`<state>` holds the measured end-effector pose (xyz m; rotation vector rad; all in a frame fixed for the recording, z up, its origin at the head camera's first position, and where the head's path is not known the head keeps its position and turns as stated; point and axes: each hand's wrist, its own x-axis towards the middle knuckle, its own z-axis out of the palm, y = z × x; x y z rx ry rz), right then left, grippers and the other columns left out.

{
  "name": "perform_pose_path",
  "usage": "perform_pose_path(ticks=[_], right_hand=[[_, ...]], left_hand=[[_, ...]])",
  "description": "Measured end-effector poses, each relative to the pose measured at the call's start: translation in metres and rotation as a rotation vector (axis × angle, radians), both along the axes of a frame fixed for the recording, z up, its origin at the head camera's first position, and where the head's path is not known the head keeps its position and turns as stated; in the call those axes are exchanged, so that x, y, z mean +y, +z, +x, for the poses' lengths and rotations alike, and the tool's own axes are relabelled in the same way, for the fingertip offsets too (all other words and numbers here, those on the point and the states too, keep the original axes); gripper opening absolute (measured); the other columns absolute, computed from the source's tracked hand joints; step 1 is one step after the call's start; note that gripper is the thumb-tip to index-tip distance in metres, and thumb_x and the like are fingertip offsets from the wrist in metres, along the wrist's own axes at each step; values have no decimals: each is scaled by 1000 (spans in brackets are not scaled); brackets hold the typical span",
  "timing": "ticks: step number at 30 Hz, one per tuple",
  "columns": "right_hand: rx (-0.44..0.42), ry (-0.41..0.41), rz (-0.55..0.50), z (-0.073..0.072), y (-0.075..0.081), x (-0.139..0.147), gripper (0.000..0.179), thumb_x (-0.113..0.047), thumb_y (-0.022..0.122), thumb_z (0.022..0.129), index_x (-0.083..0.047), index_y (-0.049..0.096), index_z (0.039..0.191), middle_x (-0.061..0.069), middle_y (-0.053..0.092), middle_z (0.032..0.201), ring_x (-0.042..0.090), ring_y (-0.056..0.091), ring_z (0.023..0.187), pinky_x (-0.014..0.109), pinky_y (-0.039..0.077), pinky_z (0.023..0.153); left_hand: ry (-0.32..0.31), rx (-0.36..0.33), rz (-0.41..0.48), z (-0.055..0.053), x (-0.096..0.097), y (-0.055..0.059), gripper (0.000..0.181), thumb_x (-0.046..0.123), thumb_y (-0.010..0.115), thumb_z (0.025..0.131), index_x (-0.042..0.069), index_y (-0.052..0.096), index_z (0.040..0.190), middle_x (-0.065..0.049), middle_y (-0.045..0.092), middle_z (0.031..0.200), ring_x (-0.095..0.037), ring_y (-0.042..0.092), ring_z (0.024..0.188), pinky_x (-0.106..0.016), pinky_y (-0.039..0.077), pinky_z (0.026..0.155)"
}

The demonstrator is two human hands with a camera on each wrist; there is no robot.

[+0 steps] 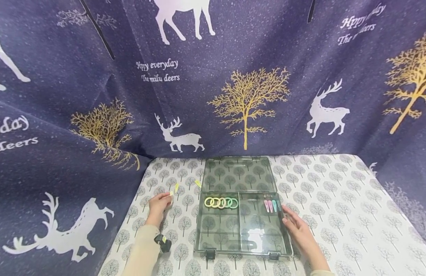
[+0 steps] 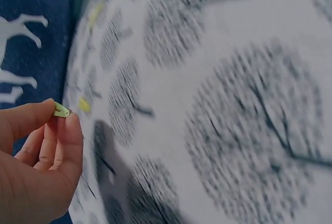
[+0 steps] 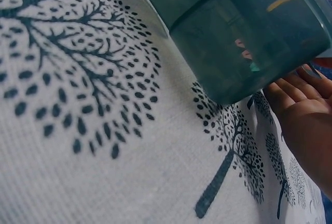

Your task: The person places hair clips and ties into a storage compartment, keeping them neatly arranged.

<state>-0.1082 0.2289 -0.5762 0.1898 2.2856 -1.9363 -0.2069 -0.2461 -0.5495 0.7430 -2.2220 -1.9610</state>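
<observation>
My left hand [image 1: 159, 207] pinches a small yellow-green hair clip [image 2: 61, 110] between thumb and fingertips, left of the box. Two yellow hair clips [image 1: 176, 188] [image 1: 198, 183] lie on the cloth beyond it. A see-through dark green divided box [image 1: 218, 241] stands with its lid laid back. Along the back of its left half runs a row of yellow-to-green rings [image 1: 222, 202]. Pink and teal hair clips [image 1: 270, 206] sit in the back right corner. At the box's right wall, my right hand [image 1: 300, 230] rests with extended fingers touching the side.
The lid [image 1: 238, 174] lies flat behind the box. White cloth with tree prints [image 1: 323, 214] covers the table. A dark blue curtain with deer and trees [image 1: 213, 76] hangs behind and at the sides. A black band [image 1: 163, 243] is on the left wrist.
</observation>
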Motion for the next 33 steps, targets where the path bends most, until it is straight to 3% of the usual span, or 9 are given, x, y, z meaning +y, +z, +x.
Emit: perform_pose_path(ticks=[3,6,10,13,17,26,33], right_hand=[[2,-1,13,0,0,0,58,-32,54,99,-11,33,149,13,23,157,36,21,142,41,26,113],[8,5,11,0,1,1,57,-30,54,99,-11,33,149,14,23,157,35,22,142,28,30,110],[25,18,-2,0,2,1,56,-27,53,100,-10,33,149,15,22,157,36,21,142,11,29,102],[30,20,-8,0,2,1,56,-28,53,99,-11,34,149,15,22,157,35,21,142,8,28,99],[40,23,-14,0,1,2,56,-27,54,99,-10,34,149,16,22,157,36,21,142,8,29,100],[32,24,-8,-1,0,2,56,-27,53,99,-11,33,149,15,22,157,35,22,142,8,29,101],[10,13,11,0,1,1,57,-30,52,100,-12,32,150,13,23,157,34,25,141,28,30,110]], left_hand=[[-24,10,30,-4,14,7,33,-3,67,85,-9,62,117,-14,70,100,-19,67,82,-25,61,75],[-61,28,59,-9,30,13,31,-4,67,85,-8,62,115,-16,69,103,-23,67,87,-27,61,77],[-94,55,110,-16,54,21,30,-7,67,84,-9,62,113,-17,69,102,-22,68,83,-30,61,79],[-117,69,132,-21,71,27,31,-9,66,83,-10,62,114,-19,69,101,-17,68,77,-35,61,81],[-157,73,145,-27,92,32,31,-8,66,84,-10,62,114,-21,68,103,-14,67,73,-33,61,78],[-243,55,272,-35,143,40,29,-8,66,83,-8,62,112,-21,69,104,-13,66,71,-28,61,75],[-327,58,325,-28,194,48,28,-7,65,85,-10,61,113,-20,69,100,-16,67,74,-35,61,79]])
